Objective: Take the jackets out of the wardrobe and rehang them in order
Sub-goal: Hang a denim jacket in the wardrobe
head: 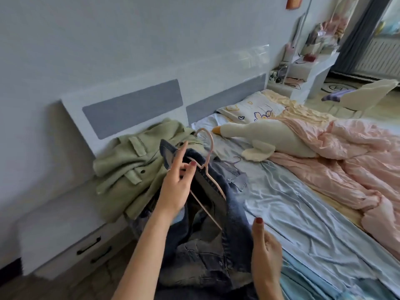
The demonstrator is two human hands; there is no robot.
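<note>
A denim jacket (229, 215) lies at the near left edge of the bed (303, 213), its collar toward the headboard (132, 109) and its lower part hanging off the near edge. A pink hanger (206, 156) sits inside it, hook pointing toward the headboard, one arm running down inside the open collar.

The left hand (175, 187) reaches in from below, forearm extended, and hovers over the collar with the index finger straight and the other fingers loosely curled beside the hanger neck; whether it actually pinches the hanger cannot be told. The right hand (266, 254) grips the jacket's right front edge, thumb up along the fabric.

A green jacket (134, 165) lies crumpled in the bed's left corner against the headboard, touching the denim one. A plush goose (266, 135) lies further along, partly under a pink quilt (337, 161). A nightstand (71, 232) stands beside the bed's left side.
</note>
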